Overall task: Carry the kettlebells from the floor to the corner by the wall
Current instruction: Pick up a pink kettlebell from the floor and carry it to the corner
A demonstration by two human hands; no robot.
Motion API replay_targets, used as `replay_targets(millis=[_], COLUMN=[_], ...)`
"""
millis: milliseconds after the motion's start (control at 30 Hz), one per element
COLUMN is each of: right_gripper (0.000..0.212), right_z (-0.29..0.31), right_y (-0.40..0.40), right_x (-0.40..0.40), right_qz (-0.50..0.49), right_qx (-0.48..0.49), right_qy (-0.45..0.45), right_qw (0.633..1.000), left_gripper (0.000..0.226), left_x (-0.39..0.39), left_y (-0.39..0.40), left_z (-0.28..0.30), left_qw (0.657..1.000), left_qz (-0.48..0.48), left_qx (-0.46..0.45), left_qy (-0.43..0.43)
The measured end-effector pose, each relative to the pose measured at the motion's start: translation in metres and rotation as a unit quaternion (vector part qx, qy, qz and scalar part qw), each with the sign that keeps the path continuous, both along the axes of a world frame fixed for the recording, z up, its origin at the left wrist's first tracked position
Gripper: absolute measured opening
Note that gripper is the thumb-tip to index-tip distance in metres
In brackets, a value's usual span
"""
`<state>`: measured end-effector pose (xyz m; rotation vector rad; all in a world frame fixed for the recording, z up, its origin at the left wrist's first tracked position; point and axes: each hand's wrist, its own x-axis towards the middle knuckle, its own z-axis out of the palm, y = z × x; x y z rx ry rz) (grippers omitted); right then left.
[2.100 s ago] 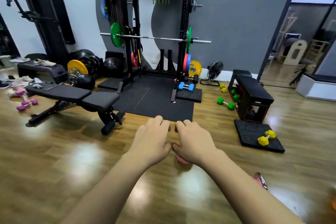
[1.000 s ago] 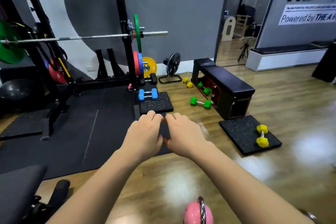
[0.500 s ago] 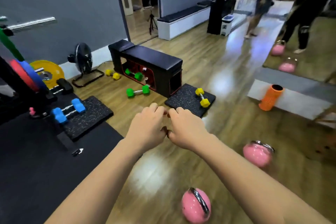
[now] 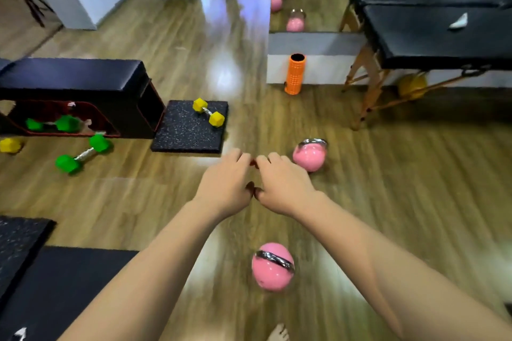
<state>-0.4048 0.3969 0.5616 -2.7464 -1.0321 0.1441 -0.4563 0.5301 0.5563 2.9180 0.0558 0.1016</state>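
Holding both hands (image 4: 253, 185) out curled side by side, seemingly empty, with two pink kettlebells (image 4: 273, 266) (image 4: 309, 156) sitting mid-floor (image 4: 415, 202), carrying looking barely begun.

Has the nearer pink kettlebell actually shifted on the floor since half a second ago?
Cannot tell. The nearer kettlebell sits differently in frame, but so do the mat and bench; the head camera turned, and no hand touches it.
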Motion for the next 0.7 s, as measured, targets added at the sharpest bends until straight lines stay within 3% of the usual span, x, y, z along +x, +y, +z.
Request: replay_targets(millis=[333,700], right_gripper=[0.049,0.048], right_z=[-0.097,-0.292], right_y=[-0.026,-0.048], right_x=[0.053,0.071], right_qz=[-0.137,-0.269], right_qx=[-0.035,-0.068], right_qy=[0.064,0.205], right_qw=[0.988,0.939], left_gripper=[0.038,0.04], left_x=[0.091,0.127], left_y=[-0.022,-0.041], left_z=[-0.106,-0.305], left_qw=[0.99,0.952], left_qz=[-0.116,-0.205], left_qx=[-0.037,-0.066], left_qy=[0.078,0.219])
